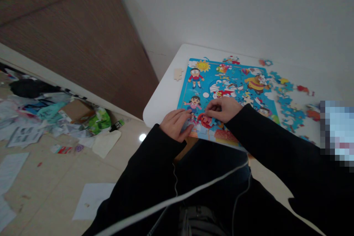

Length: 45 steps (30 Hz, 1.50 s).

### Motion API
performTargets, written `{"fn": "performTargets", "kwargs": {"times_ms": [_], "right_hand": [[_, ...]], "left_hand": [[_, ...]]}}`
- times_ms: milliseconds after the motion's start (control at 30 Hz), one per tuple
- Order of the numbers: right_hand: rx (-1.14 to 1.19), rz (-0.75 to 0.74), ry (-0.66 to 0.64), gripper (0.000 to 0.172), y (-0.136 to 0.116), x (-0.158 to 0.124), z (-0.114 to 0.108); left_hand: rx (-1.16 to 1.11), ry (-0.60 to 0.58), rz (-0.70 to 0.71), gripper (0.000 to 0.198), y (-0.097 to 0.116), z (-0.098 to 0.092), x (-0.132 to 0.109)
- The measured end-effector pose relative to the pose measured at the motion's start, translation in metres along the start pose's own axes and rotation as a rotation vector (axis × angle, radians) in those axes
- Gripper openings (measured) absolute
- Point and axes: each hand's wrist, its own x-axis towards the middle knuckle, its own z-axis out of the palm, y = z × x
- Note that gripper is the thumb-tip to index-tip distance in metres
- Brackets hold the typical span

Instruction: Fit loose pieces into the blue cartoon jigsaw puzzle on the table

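A blue cartoon jigsaw puzzle [226,96] lies on a white table [166,92], partly assembled, with gaps near its lower middle. My left hand [175,125] rests flat on the puzzle's lower left edge, fingers spread and holding nothing. My right hand [222,110] sits just above a red piece area, fingers curled down onto the puzzle. Whether those fingertips pinch a piece is hidden. Several loose blue and red pieces [290,114] lie in a scattered band to the right of the board. A pale wooden piece [178,74] lies on the table left of the board.
A brown wood-grain cabinet [77,33] stands left of the table, against a white wall [249,11]. Papers, plastic bags and a cardboard box [77,110] litter the tiled floor below left. A white cable [177,199] crosses my dark clothing.
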Motion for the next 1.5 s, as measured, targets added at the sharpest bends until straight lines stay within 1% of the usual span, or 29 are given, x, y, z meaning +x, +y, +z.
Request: {"fn": "performTargets", "kwargs": {"times_ms": [100, 267, 500, 633, 733, 833, 967, 1067, 1200, 1267, 1333, 1433, 1500], "right_hand": [[0.000, -0.028, -0.016, 0.014, 0.002, 0.001, -0.001], [-0.028, -0.076, 0.018, 0.016, 0.001, 0.001, -0.002], [0.001, 0.002, 0.054, 0.017, -0.002, 0.000, -0.005], [0.026, -0.041, 0.035, 0.019, 0.001, 0.002, -0.003], [0.014, -0.068, 0.016, 0.020, 0.002, 0.003, -0.001], [-0.009, -0.063, -0.007, 0.020, 0.002, 0.006, -0.001], [-0.028, -0.072, -0.050, 0.019, 0.005, 0.005, -0.004], [-0.006, -0.153, -0.072, 0.017, 0.004, -0.004, -0.004], [0.035, -0.342, -0.113, 0.017, 0.000, -0.020, -0.001], [0.012, -0.373, -0.120, 0.017, 0.001, -0.026, -0.002], [-0.038, -0.351, -0.101, 0.018, 0.007, -0.029, -0.006], [-0.146, -0.268, -0.042, 0.017, 0.021, -0.032, -0.017], [-0.173, -0.213, -0.014, 0.016, 0.027, -0.033, -0.023]], "left_hand": [[-0.011, 0.012, -0.012, 0.013, 0.001, 0.000, 0.000], [-0.026, 0.025, -0.024, 0.010, 0.002, 0.000, -0.001], [-0.033, -0.001, -0.026, 0.010, 0.000, 0.000, -0.003], [-0.049, -0.009, -0.049, 0.012, 0.001, -0.001, -0.004], [-0.061, -0.034, -0.105, 0.020, 0.003, -0.003, -0.004], [-0.071, -0.041, -0.126, 0.027, 0.004, -0.004, -0.004], [-0.083, -0.052, -0.107, 0.021, 0.002, -0.004, -0.003], [-0.073, -0.047, -0.072, 0.017, 0.000, -0.003, -0.002], [-0.051, -0.024, -0.035, 0.016, 0.001, -0.003, 0.000], [-0.047, -0.017, -0.015, 0.015, 0.002, -0.003, 0.001], [-0.046, -0.018, -0.001, 0.015, 0.001, -0.003, 0.001], [-0.038, -0.022, 0.024, 0.015, -0.001, -0.002, 0.000], [-0.014, -0.024, 0.043, 0.017, -0.003, -0.001, 0.000]]}}
